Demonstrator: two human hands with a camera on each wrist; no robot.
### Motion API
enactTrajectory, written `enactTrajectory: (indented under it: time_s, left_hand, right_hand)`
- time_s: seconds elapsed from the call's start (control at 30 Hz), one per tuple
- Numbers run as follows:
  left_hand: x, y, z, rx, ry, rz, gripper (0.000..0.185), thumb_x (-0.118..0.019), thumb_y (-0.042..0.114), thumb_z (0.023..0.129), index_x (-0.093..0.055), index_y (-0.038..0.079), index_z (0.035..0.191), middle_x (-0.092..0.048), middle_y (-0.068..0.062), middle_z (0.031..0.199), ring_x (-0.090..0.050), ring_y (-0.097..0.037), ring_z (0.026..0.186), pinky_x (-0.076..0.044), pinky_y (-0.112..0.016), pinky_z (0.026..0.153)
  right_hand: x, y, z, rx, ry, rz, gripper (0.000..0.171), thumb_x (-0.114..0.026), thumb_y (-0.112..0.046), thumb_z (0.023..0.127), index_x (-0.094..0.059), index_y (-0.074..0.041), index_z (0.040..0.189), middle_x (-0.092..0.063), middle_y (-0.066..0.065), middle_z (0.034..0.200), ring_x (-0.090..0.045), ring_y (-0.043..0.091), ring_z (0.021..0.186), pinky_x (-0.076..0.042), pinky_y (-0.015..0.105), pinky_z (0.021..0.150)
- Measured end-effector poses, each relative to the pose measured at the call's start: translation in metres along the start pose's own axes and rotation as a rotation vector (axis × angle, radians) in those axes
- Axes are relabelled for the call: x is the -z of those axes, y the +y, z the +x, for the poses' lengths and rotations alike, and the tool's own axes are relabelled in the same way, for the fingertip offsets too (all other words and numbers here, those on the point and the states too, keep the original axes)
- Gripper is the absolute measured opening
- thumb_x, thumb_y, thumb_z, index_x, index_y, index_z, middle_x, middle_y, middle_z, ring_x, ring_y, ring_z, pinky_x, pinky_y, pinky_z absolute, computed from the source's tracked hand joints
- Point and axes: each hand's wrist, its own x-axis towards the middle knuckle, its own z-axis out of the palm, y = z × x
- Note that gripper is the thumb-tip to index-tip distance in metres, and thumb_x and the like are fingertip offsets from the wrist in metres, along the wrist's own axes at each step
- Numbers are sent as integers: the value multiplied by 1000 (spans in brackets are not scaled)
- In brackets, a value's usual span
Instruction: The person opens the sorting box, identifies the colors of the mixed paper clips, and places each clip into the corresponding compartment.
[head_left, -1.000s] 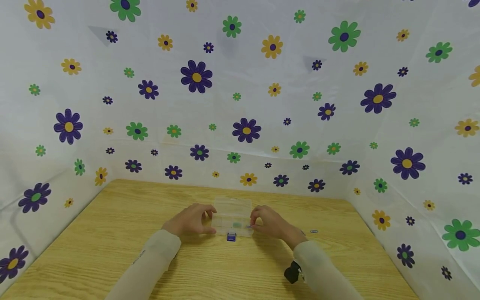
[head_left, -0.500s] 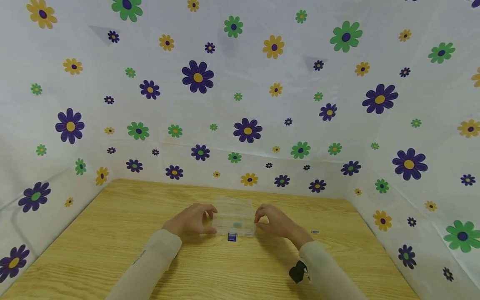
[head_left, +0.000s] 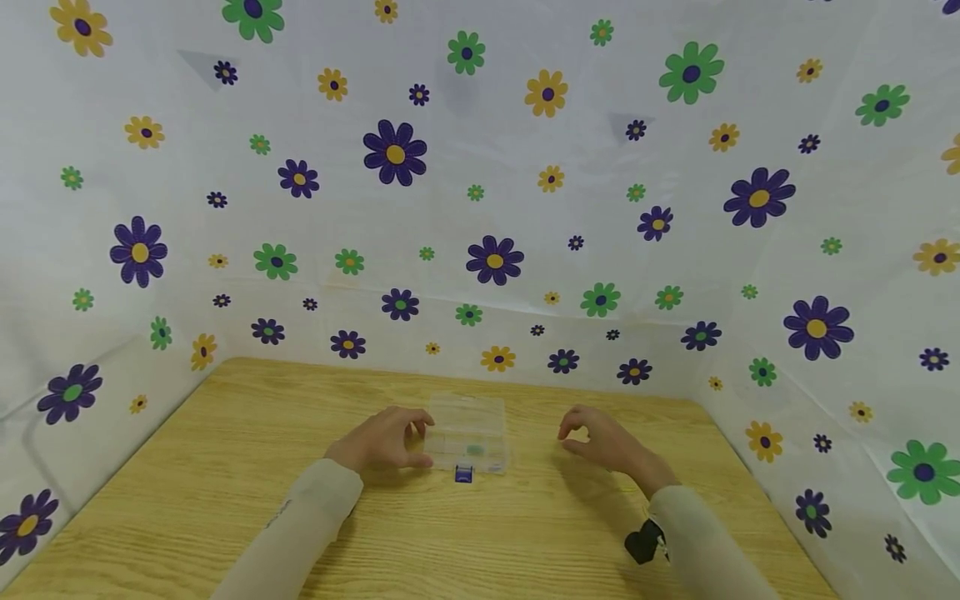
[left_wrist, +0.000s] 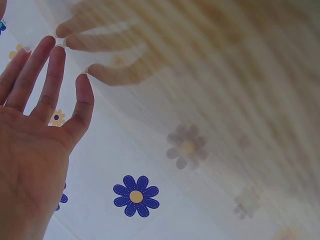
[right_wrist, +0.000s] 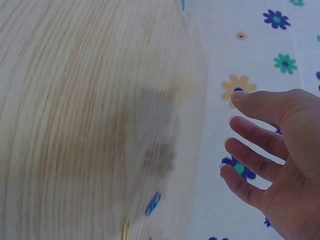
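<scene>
A clear plastic compartment box point(head_left: 450, 460) lies on the table with its lid point(head_left: 467, 410) raised at the back and a blue latch point(head_left: 463, 474) at its front. Inside are a small green item point(head_left: 475, 450) and, at the front right, a faint bluish piece, too small to make out. My left hand point(head_left: 384, 438) holds the box's left side between thumb and fingers. Away to the right of the box, my right hand point(head_left: 603, 440) hovers above the table, fingers loosely bent and nothing between them. A blue paper clip point(right_wrist: 153, 203) lies below it in the right wrist view.
A thin yellow item point(right_wrist: 125, 230), probably another clip, lies near the blue one, cut off by the frame. White cloth point(head_left: 450, 225) with printed flowers encloses the wooden table point(head_left: 427, 542) at the back and sides. A black object point(head_left: 643, 542) hangs by the right sleeve.
My right hand has let go of a small bluish piece in the box's right front and moved off to the right. My left hand and the box have stayed in place.
</scene>
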Motion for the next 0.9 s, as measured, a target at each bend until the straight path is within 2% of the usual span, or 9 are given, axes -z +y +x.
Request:
enactTrajectory:
  time_s: [0.33, 0.4, 0.57, 0.67, 0.9]
  left_hand:
    - [-1, -2, 2, -22, 8, 26, 66, -82, 53, 80, -68, 10, 128, -73, -3, 114, -64, -17, 100, -54, -43, 92]
    - [-1, -2, 2, -23, 10, 24, 66, -83, 53, 80, -68, 10, 128, -73, -3, 114, -64, -18, 100, -54, -43, 92]
    - [-1, -1, 1, -20, 7, 25, 67, -83, 52, 80, -68, 9, 128, -73, -4, 114, -65, -18, 100, -54, -43, 92]
    - [-1, -2, 1, -15, 5, 27, 67, -83, 52, 80, -68, 9, 129, -73, -3, 114, -64, -18, 101, -54, -43, 92]
    - [-2, -4, 1, 0, 4, 22, 68, -82, 54, 80, -67, 9, 129, -72, -3, 114, -64, -19, 102, -53, -45, 94]
  right_hand:
    - [14, 22, -31, -26, 36, -57, 5, -74, -7, 92, -72, -2, 93, -68, 7, 99, -65, 31, 93, -55, 53, 86]
    - [14, 25, -35, -38, 38, -61, 4, -74, -7, 92, -73, -3, 92, -68, 7, 97, -64, 27, 91, -55, 50, 84]
    - [11, 32, -43, -131, 14, -55, 4, -72, -7, 92, -73, -7, 89, -69, 5, 97, -63, 20, 90, -54, 42, 81]
    - [8, 35, -45, -175, 9, -63, 4, -73, -7, 92, -74, -7, 88, -69, 6, 97, -63, 21, 91, -54, 43, 82]
    - [-1, 40, -46, -214, 21, -184, 9, -79, -13, 88, -76, -8, 82, -70, 5, 94, -66, 23, 86, -57, 47, 83]
